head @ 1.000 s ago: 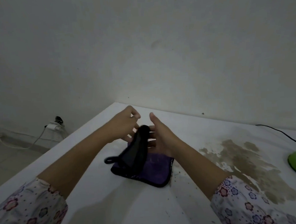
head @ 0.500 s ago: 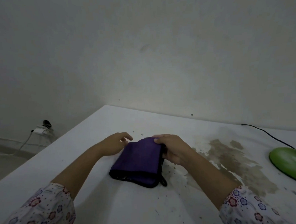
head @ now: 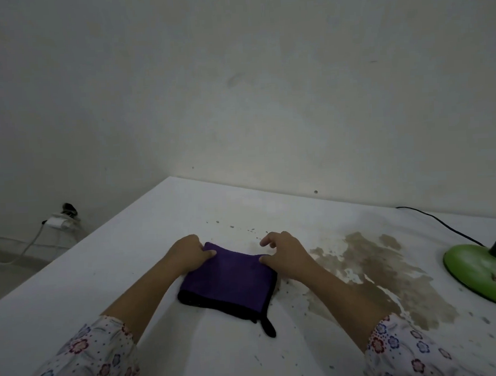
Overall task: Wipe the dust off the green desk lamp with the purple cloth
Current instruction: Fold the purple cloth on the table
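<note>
A folded purple cloth (head: pixel 227 278) with black trim and a small black hanging loop (head: pixel 268 327) lies flat on a white table (head: pixel 125 274), just below the middle of the frame. The left hand (head: pixel 187 253) holds the cloth's far left corner, thumb curled over the fabric. The right hand (head: pixel 283 253) pinches the far right corner with its thumb, the index finger raised and bent. Both forearms end in floral sleeves (head: pixel 86 363). At the right edge stands the green desk lamp (head: pixel 481 270), showing its round base and dark stem, well apart from the cloth. A brown stain (head: pixel 368 267) spreads between them.
</note>
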A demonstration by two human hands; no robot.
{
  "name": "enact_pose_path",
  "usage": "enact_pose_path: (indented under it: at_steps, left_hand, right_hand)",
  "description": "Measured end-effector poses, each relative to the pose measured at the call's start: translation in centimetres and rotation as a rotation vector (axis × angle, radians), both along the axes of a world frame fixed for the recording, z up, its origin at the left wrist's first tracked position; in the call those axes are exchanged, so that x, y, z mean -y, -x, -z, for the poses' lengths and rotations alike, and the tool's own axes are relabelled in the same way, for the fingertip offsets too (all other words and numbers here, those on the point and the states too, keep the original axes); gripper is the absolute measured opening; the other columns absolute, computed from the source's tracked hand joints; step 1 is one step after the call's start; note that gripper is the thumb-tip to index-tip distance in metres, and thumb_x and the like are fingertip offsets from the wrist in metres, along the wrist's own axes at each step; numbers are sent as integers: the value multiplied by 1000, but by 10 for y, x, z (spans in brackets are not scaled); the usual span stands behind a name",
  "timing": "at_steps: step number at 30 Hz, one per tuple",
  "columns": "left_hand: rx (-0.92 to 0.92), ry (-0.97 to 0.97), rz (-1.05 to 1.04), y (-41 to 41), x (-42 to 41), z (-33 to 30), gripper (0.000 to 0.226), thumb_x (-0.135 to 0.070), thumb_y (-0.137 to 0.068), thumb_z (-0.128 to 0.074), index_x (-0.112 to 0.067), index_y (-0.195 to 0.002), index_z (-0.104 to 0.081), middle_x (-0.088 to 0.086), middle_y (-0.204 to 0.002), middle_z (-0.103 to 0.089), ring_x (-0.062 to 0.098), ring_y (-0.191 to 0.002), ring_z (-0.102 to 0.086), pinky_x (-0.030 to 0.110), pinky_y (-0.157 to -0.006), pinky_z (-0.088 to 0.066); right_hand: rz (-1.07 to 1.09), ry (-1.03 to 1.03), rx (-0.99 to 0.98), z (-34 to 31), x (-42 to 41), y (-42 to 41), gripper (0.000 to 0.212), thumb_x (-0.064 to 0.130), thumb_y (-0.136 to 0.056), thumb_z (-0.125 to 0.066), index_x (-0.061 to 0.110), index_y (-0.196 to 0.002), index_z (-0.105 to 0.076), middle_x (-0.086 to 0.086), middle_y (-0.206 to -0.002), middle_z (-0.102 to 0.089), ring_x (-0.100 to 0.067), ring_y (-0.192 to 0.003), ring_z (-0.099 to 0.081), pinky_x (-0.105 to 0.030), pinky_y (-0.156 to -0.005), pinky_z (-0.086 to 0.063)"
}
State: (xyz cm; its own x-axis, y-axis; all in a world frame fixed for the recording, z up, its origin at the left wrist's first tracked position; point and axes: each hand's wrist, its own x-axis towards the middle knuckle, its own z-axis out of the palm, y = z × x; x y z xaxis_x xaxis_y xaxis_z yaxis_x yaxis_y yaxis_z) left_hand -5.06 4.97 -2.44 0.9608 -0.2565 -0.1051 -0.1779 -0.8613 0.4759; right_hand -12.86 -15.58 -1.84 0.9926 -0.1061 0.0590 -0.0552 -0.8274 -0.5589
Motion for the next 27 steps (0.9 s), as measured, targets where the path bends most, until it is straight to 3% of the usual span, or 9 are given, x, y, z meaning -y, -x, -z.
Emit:
enact_pose_path:
  at_steps: [3, 8, 11, 14, 18, 21, 25, 27]
  left_hand:
    - [58, 103, 38, 5, 4, -2, 21, -29, -96, -49, -12, -84, -43, -3, -75, -47, 14, -73, -48, 19, -56, -33]
    - [179, 248, 134, 15, 11, -18, 12, -26, -99, -42, -16, -93, -38, 0, -74, -53, 12, -65, -49, 23, -55, -37]
    - [250, 190, 169, 19, 9, -22, 11, -26, -100, -39, -17, -94, -35, -1, -70, -53, 12, -61, -51, 23, -52, -36]
    - [289, 118, 165, 22, 4, -18, 13, -28, -100, -37, -16, -97, -32, 0, -71, -53, 16, -62, -54, 23, -51, -37]
    - [92, 160, 185, 22, -9, -14, 31, -33, -94, -51, -19, -109, -28, 5, -74, -57, 16, -63, -56, 21, -53, -45]
    - [-25, 88, 299, 20, -22, -18, 50, -21, -87, -65, -27, -114, -24, 10, -86, -61, 12, -64, -57, 16, -50, -47]
    - [60, -22, 332, 21, -27, -17, 23, -19, -87, -64, -28, -102, -48, 3, -109, -56, 13, -85, -54, 18, -65, -45]
    - [100, -139, 316, 22, -28, -14, 25, -25, -86, -65, -26, -109, -54, 2, -114, -51, 14, -92, -50, 21, -78, -42]
  right_hand:
    - [-61, -39, 29, 3, -7, -6, 43, 31, -86, -63, 21, -126, -50, -4, -130, -45, -19, -117, -46, -24, -89, -38]
    - [-186, -136, 23, -2, -17, -18, 55, 39, -85, -63, 21, -133, -43, -2, -131, -50, -17, -119, -49, -26, -95, -38]
    - [-267, -143, -17, 0, -25, -23, 48, 36, -87, -62, 21, -130, -46, -2, -118, -60, -15, -102, -56, -20, -78, -42]
    - [-280, -102, 60, 8, -32, -27, 26, 29, -88, -61, 17, -111, -58, -3, -106, -63, -13, -86, -53, -18, -64, -35]
    - [-271, -74, 123, 20, -37, -30, 22, 25, -88, -60, 13, -106, -59, -7, -105, -61, -17, -90, -54, -26, -74, -39]
    - [-263, -24, 170, 26, -40, -32, 28, 28, -87, -61, 15, -112, -58, -5, -108, -60, -19, -96, -55, -34, -86, -44]
    - [-219, -24, 248, 27, -38, -29, 37, 33, -86, -63, 20, -120, -55, -3, -110, -57, -18, -101, -52, -39, -93, -41]
    - [-203, -19, 305, 24, -29, -23, 35, 34, -88, -60, 20, -120, -55, -2, -110, -57, -17, -103, -51, -40, -95, -40]
